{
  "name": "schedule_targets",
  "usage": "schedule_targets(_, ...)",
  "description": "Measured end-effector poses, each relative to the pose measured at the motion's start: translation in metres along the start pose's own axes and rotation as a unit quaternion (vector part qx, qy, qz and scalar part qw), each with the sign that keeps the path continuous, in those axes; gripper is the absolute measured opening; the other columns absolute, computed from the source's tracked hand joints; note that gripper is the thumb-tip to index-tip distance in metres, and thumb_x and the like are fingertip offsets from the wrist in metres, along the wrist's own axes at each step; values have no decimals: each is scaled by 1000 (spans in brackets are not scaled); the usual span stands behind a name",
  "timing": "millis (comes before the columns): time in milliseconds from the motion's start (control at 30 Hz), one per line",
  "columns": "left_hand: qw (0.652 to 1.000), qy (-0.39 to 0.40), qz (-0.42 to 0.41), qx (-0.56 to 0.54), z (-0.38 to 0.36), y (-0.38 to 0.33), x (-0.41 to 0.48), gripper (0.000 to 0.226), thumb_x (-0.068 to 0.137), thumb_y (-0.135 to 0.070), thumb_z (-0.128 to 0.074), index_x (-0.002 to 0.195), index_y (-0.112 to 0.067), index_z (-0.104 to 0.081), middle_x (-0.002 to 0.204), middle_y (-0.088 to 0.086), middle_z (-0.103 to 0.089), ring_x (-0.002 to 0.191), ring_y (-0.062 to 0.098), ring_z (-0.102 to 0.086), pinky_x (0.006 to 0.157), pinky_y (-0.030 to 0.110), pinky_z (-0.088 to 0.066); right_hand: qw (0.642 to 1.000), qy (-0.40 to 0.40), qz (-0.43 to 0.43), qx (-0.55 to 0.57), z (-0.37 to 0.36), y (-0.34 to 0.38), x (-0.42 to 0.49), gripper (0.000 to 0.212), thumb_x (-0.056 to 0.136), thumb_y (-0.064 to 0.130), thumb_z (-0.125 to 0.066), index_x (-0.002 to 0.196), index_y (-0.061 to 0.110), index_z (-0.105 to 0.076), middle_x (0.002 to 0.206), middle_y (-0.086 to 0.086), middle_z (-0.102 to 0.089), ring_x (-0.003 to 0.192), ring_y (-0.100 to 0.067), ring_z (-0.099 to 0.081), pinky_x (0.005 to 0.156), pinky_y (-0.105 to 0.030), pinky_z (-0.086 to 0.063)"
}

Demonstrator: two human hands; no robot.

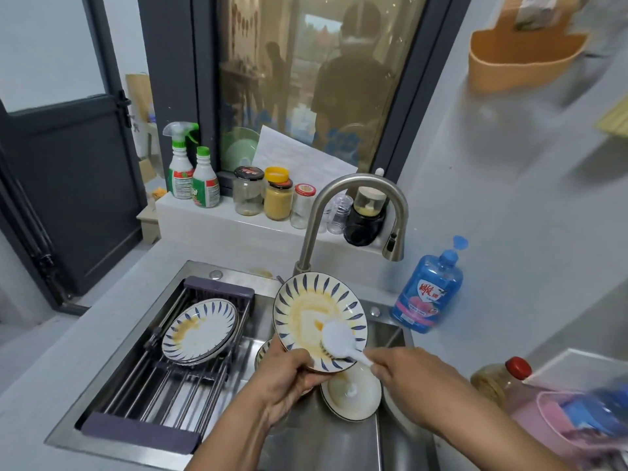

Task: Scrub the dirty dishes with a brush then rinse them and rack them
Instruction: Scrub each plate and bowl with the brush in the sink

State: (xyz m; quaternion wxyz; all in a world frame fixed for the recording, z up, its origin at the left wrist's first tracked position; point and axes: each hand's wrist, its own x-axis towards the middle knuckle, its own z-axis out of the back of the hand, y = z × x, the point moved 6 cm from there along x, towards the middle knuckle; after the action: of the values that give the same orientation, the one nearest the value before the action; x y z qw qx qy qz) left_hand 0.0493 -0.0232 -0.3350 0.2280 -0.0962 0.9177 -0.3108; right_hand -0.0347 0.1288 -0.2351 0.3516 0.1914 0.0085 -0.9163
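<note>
**Scrubbing begun, nearly all the washing left to do**

The right hand (409, 373), low and right of centre in the frame, was closed round the white handle of the brush (337, 337). The brush head lay bristles-down on the face of the plate (307, 302). Just left of it, the left hand (289, 377) gripped that plate by its lower rim, thumb over the front. It held the plate tilted up above the sink (333, 443).

Orange-yellow grease smeared the plate's middle, with a paler patch beside the brush head. I took the scrubbing of this one as started, not finished. It had had no rinse, and no water showed at the faucet (360, 186).

Below the hands a pale lid (353, 396), or perhaps an upturned bowl, sat in the basin. The edge of another patterned dish (263, 351) peeped out behind the left hand.

Left of centre, a stack of matching plates (204, 322) lay on the rack (219, 288) across the sink's left half. The top one bore a yellowish smear, so they looked to be waiting, not done.

For room, the held plate's upper rim stood close to the faucet's base, while the spout hung apart at upper right. The rack's bars lay bare toward the lower left, which seemed space enough for clean plates.

A blue soap bottle (429, 294) stood near the sink's right corner. A red-capped bottle (499, 379) and a pink tub (557, 416) crowded the lower right, near the right forearm.
</note>
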Motion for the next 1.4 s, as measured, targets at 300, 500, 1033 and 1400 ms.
schedule_targets(300, 1000, 27, 5, 9, 3, 0, -3, 62, 84, 30, -34, 133, -6, -51, 120, 23, -71, 104, 48, -70, 67, 52, -63, 998, 4, -19, -52, 7, -6, -7, 27, 105, 44, -34, 127, 46, -50, 116, 4, -65, 105, -25, -61, 77, -34, -43)
schedule_targets(500, 995, 72, 53, 42, -11, 14, -6, 63, 84, 29, -34, 134, -6, -50, 123, 24, -70, 108, 49, -69, 84, 66, -56, 997, -63, -24, -33, 32, -1, 22, 29, 107, 36, -33, 130, 45, -48, 119, 3, -65, 105, -24, -61, 85, -38, -53)
schedule_targets(1033, 986, 78, 98, -107, 1, -18, -14, 59, 96, -40, -58, 134, 5, -57, 130, 32, -63, 114, 49, -65, 88, 65, -55, 990, 93, 105, 5, 25, 24, 7, 31, 103, 52, -44, 130, 67, -47, 107, 16, -68, 97, -7, -61, 93, -38, -53)
schedule_targets(1400, 991, 69, 69, 93, -2, -10, -4, 62, 87, 26, -33, 134, -9, -52, 122, 18, -72, 108, 40, -71, 80, 64, -59, 979, -102, 31, -174, 58, 18, 18, 44, 110, 35, -31, 148, 55, -20, 122, -1, -60, 113, -31, -59, 82, -37, -46)
